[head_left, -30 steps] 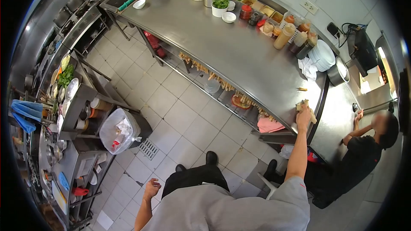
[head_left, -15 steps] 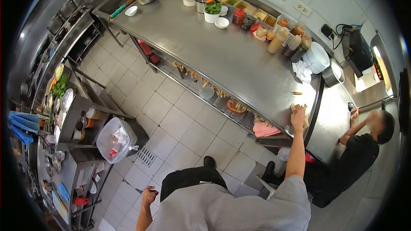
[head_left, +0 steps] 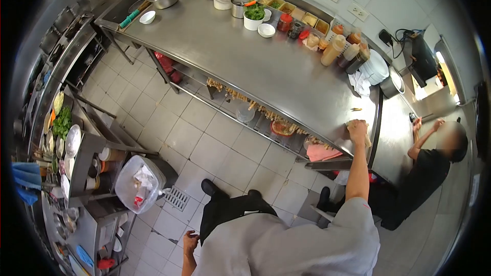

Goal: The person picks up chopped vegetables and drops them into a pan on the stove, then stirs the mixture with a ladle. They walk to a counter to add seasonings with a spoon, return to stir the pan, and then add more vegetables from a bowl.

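At the right end of the steel counter [head_left: 230, 46], my right hand [head_left: 358, 131] is closed on a pale, crumpled cloth [head_left: 367, 142] pressed against the surface. Much of the cloth hides under the palm and fingers. A small yellowish-brown scrap [head_left: 356, 109] lies on the metal just beyond that hand. My left hand [head_left: 191, 242] hangs low beside my hip, its fingers loosely bent and apart, with nothing visible in it. Crumpled white paper [head_left: 359, 83] sits farther back, beside a stack of white plates [head_left: 376, 69].
Sauce bottles [head_left: 333, 50], herbs [head_left: 254, 12] in a white tub and ingredient containers line the counter's back. A lined trash bin [head_left: 137, 184] stands left of me by a floor drain [head_left: 177, 199]. Another person [head_left: 427, 176] in dark clothes sits at the right, near the side counter.
My right hand and the cloth have shifted slightly over the counter. My left hand has moved a little right and down. A second shoe has come into view. The other person's hands have moved.
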`<state>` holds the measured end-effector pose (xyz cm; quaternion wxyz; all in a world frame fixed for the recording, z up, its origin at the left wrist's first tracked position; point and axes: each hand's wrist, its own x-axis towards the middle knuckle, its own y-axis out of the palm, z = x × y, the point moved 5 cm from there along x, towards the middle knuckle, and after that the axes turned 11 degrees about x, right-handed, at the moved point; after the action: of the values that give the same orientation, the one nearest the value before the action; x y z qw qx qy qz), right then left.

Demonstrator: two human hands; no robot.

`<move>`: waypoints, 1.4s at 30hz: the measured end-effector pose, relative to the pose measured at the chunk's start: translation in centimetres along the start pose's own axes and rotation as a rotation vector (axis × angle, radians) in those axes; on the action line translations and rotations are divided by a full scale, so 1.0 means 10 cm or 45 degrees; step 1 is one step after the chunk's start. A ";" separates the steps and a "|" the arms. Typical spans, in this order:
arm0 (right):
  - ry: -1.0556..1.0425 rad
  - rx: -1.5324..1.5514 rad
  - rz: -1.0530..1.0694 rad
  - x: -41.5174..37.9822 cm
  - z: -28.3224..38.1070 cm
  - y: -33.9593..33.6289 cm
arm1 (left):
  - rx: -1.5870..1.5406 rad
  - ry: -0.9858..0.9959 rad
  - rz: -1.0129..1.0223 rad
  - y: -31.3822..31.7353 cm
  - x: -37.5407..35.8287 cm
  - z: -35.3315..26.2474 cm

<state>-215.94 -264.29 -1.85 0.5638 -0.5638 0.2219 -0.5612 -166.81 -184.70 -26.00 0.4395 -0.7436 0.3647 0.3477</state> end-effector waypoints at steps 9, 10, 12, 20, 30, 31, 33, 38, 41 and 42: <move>0.161 0.663 0.241 -0.56 2.83 0.63 | -0.337 -0.095 0.009 -1.14 0.87 0.15; 0.153 0.662 0.349 -0.61 3.14 0.71 | -0.306 -0.133 -0.017 -1.27 0.99 0.13; 0.099 0.664 0.596 -0.65 3.74 0.75 | -0.402 -0.097 -0.055 -1.52 1.18 -0.01; 0.093 0.927 0.707 0.07 4.46 1.01 | -0.307 0.036 -0.033 -1.88 1.72 -1.06; 0.221 0.961 0.313 2.22 3.63 1.14 | -0.088 -0.015 -0.024 -1.81 1.86 -2.69; 0.229 0.935 0.252 2.46 3.50 1.15 | -0.107 0.007 -0.011 -1.79 1.84 -2.88; 0.328 0.891 0.122 2.90 3.11 1.18 | -0.096 -0.003 0.009 -1.78 1.89 -3.18; 0.342 0.488 -0.138 3.98 2.19 1.05 | 0.027 0.194 -0.052 -1.76 1.94 -4.09; 0.479 0.408 -0.015 4.48 1.70 1.27 | 0.112 0.287 -0.109 -1.74 1.89 -4.66; 0.517 0.382 0.030 4.60 1.54 1.38 | 0.099 0.262 -0.095 -1.73 1.86 -4.83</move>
<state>-184.53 -302.61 7.63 0.5916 -0.3468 0.2513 -0.6831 -133.54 -226.91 -16.71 0.4410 -0.7707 0.3932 0.2385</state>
